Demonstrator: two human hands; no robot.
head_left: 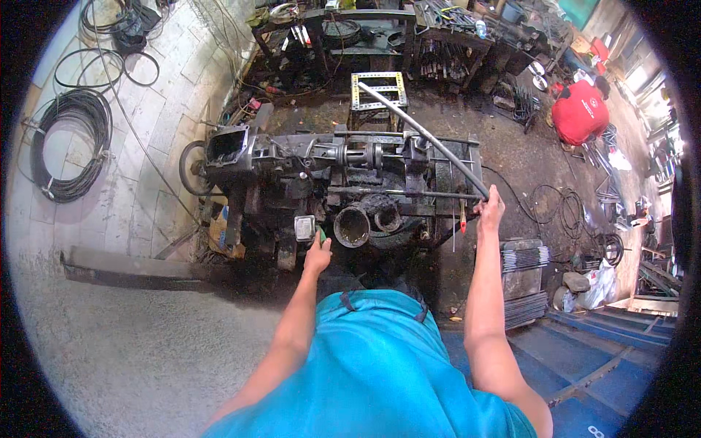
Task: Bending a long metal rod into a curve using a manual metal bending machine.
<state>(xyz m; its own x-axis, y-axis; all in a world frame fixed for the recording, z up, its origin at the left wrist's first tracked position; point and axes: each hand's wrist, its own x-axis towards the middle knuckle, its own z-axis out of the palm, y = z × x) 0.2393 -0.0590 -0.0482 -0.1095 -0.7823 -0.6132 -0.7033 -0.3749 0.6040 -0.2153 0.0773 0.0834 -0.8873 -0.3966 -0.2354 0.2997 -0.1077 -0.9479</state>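
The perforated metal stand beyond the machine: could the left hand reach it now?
Probably not: the machine lies between the left hand and the stand, and that hand holds a green object.

Dark coil [48, 142] on pale wall [175, 87], person in red [580, 113] — crouched

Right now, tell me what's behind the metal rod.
Behind the metal rod, parts of a perforated stand show near its far end, with the dark machine closer to the right hand. The strip directly behind the rod cannot be seen.

Workshop; greasy machine [353, 155]; wall-hung wire coil [68, 191]
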